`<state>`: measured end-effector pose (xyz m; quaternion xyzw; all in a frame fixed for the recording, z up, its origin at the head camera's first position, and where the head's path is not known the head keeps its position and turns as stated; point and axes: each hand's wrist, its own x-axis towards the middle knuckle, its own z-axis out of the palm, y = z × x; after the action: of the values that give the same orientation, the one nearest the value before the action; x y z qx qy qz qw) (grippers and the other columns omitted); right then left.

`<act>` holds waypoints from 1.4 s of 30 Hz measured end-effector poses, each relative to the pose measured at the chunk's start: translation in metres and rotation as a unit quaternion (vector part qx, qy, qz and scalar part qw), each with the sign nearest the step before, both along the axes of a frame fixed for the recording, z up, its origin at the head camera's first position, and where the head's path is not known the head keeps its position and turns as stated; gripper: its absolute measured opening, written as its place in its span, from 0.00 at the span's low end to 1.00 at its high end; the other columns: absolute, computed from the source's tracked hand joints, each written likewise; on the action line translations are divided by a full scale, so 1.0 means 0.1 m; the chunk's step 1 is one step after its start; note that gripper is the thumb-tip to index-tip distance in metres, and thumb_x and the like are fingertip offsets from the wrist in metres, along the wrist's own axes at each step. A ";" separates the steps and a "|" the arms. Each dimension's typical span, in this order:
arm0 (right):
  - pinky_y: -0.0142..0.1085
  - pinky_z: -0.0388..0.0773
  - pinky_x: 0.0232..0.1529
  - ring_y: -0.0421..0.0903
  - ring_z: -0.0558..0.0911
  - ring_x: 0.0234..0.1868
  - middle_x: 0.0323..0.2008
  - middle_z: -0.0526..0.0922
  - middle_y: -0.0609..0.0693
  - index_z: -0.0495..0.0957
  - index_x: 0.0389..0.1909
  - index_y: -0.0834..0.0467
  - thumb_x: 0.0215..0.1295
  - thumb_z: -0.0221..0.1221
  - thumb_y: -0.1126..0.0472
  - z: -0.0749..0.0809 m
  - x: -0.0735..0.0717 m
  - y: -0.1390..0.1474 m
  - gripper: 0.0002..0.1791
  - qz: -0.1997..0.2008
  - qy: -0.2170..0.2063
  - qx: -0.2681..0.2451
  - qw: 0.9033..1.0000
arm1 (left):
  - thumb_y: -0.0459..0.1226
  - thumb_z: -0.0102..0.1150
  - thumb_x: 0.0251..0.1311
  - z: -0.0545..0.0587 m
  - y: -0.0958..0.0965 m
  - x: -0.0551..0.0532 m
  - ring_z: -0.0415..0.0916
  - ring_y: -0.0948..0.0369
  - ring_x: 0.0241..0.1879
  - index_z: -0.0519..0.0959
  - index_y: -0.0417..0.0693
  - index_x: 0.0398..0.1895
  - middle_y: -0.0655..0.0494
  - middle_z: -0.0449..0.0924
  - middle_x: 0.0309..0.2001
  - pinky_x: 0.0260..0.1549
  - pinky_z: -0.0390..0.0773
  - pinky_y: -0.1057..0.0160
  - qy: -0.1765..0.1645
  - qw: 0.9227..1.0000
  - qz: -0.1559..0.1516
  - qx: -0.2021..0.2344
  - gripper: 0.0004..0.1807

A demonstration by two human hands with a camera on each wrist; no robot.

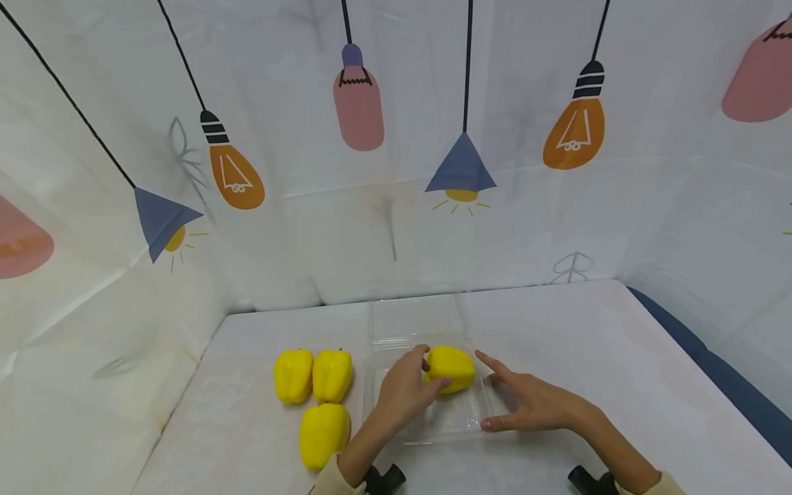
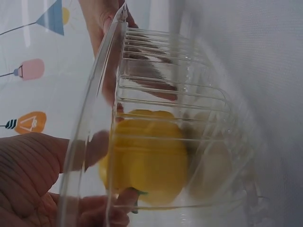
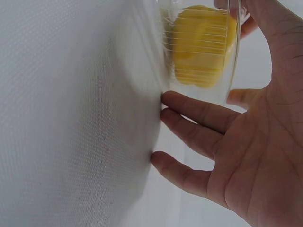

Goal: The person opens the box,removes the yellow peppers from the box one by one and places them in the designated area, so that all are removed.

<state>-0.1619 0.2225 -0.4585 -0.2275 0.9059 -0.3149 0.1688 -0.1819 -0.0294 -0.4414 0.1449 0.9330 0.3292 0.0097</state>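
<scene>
A yellow bell pepper point(image 1: 453, 368) lies on its side inside a clear plastic clamshell container point(image 1: 445, 421). Reaching over the container's left wall, my left hand point(image 1: 403, 390) holds the pepper's stem end between thumb and fingers. The green stem shows by a fingertip in the left wrist view, where the ribbed wall stands in front of the pepper point(image 2: 151, 161). My right hand point(image 1: 541, 402) is at the container's right side, fingers spread and nothing in its grasp. Its fingertips point(image 3: 173, 101) come down to the white cloth beside the container in the right wrist view.
To the left of the container are three more yellow bell peppers, two side by side point(image 1: 293, 376) and one nearer point(image 1: 324, 434). The container's lid point(image 1: 416, 316) lies folded back toward the far edge. A white curtain point(image 1: 396, 227) with printed lamps hangs behind the white-covered table point(image 1: 557, 323).
</scene>
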 end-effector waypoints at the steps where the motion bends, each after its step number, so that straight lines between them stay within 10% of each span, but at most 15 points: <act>1: 0.62 0.64 0.55 0.58 0.70 0.59 0.58 0.73 0.55 0.38 0.74 0.43 0.49 0.63 0.34 0.00 0.00 0.00 0.59 0.000 0.000 0.001 1.000 | 0.50 0.68 0.50 0.00 0.01 0.00 0.71 0.64 0.33 0.72 0.44 0.57 0.56 0.79 0.40 0.33 0.74 0.64 0.001 1.000 0.000 -0.001 0.33; 42: 0.62 0.65 0.54 0.59 0.71 0.59 0.57 0.74 0.57 0.37 0.74 0.45 0.51 0.63 0.35 0.00 0.01 0.01 0.58 0.012 0.013 -0.010 1.000 | 0.54 0.69 0.46 -0.06 0.07 -0.01 0.72 0.63 0.35 0.73 0.50 0.56 0.59 0.78 0.42 0.37 0.73 0.59 0.032 0.999 0.006 -0.038 0.34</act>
<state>-0.1604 0.2234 -0.4586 -0.2440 0.9019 -0.3191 0.1586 -0.1827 -0.0225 -0.4474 0.1495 0.9454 0.2891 -0.0162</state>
